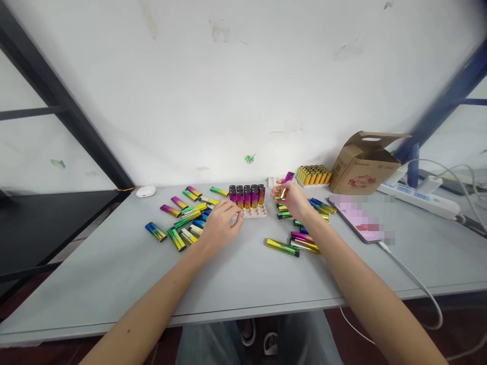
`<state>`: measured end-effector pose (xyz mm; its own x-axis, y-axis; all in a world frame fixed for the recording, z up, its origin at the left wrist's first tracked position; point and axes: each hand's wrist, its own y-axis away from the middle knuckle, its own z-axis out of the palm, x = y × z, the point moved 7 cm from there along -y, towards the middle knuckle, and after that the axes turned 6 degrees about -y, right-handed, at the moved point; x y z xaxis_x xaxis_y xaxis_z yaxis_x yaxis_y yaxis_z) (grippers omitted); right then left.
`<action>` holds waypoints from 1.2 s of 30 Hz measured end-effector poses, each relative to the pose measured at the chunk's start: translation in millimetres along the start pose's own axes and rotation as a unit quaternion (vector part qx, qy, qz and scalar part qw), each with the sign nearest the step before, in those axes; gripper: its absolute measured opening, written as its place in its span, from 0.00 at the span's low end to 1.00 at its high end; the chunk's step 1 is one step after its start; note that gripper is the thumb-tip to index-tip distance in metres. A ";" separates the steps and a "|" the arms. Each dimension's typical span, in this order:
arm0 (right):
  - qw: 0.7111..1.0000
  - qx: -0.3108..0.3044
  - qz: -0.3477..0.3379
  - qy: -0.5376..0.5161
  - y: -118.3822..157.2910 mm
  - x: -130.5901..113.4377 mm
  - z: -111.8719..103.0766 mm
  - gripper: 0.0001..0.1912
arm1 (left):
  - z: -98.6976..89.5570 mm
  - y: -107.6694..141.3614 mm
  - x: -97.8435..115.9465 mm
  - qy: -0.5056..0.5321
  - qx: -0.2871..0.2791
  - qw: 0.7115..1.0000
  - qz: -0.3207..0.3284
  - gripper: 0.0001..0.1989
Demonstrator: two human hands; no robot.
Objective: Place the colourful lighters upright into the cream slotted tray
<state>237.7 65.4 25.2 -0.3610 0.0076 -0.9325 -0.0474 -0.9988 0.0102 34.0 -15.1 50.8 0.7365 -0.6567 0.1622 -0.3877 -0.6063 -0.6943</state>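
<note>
My right hand has its fingers wrapped round a shiny tube with a purple end and a gold end, held above the table. My left hand hovers near the front left corner of a pale tray, fingers curled together; whether a small thing is between them is too small to tell. Upright purple, red and gold tubes with black tops fill the tray's back rows, and its front holes show bare. Loose coloured tubes lie on both sides, one green and yellow tube nearest the front.
At the back right, gold tubes stand in another tray beside an open cardboard box. A phone with a white cable and a power strip lie to the right. A white case sits at the back left.
</note>
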 end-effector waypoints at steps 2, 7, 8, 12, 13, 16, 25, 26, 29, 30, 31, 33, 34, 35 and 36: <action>0.997 -0.051 0.041 -0.042 5.9 5.1 13.0 0.13 | 1.9 0.9 2.9 0.005 -0.018 1.000 0.007 0.09; 0.981 -0.174 0.050 -0.071 25.8 -0.3 41.2 0.12 | 9.2 4.2 8.6 0.014 -0.062 0.998 0.029 0.08; 0.978 -0.192 0.038 -0.065 29.9 -3.9 45.0 0.14 | 10.5 4.6 8.9 0.014 -0.068 0.997 0.032 0.08; 0.971 -0.237 -0.014 -0.032 41.4 -13.0 54.3 0.31 | 12.3 5.2 9.3 0.019 -0.076 0.996 0.031 0.08; 0.970 -0.243 -0.017 -0.027 42.4 -12.4 55.7 0.32 | 12.0 5.1 9.0 0.026 -0.076 0.996 0.024 0.08; 0.971 -0.239 -0.008 -0.031 40.3 -5.6 56.7 0.27 | 10.5 5.0 4.8 0.062 -0.081 0.995 -0.018 0.08; 0.955 -0.241 -0.136 0.107 43.3 -0.6 61.2 0.13 | 15.0 5.1 -7.7 0.140 -0.081 0.981 -0.106 0.15; 0.948 -0.244 -0.158 0.127 45.5 -0.8 63.1 0.13 | 16.2 4.8 -7.4 0.143 -0.085 0.980 -0.107 0.16; 0.920 -0.267 -0.221 0.181 54.6 -0.5 71.0 0.11 | 19.1 4.3 -2.9 0.157 -0.103 0.978 -0.091 0.15; 0.911 -0.277 -0.234 0.196 57.4 0.5 73.6 0.11 | 20.1 4.3 -1.1 0.162 -0.111 0.977 -0.083 0.14; 0.903 -0.286 -0.242 0.210 59.9 1.6 75.8 0.11 | 21.0 4.6 0.4 0.165 -0.119 0.976 -0.076 0.13; 0.889 -0.298 -0.252 0.239 63.2 2.5 78.5 0.10 | 22.2 5.3 0.8 0.161 -0.128 0.976 -0.076 0.11; 0.884 -0.298 -0.259 0.252 63.8 1.6 78.5 0.11 | 22.5 5.7 0.0 0.155 -0.131 0.976 -0.084 0.10; 0.881 -0.294 -0.266 0.260 63.6 -0.4 77.8 0.12 | 22.3 5.8 -1.2 0.149 -0.130 0.976 -0.093 0.11; 0.881 -0.285 -0.273 0.261 62.5 -3.4 76.0 0.13 | 21.4 5.7 -2.7 0.146 -0.124 0.976 -0.105 0.12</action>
<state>165.2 6.6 56.4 0.0545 0.6197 -0.7829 0.4478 -0.7160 -0.5356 41.7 -7.2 31.4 0.6388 -0.5840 0.5009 -0.3944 -0.8075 -0.4385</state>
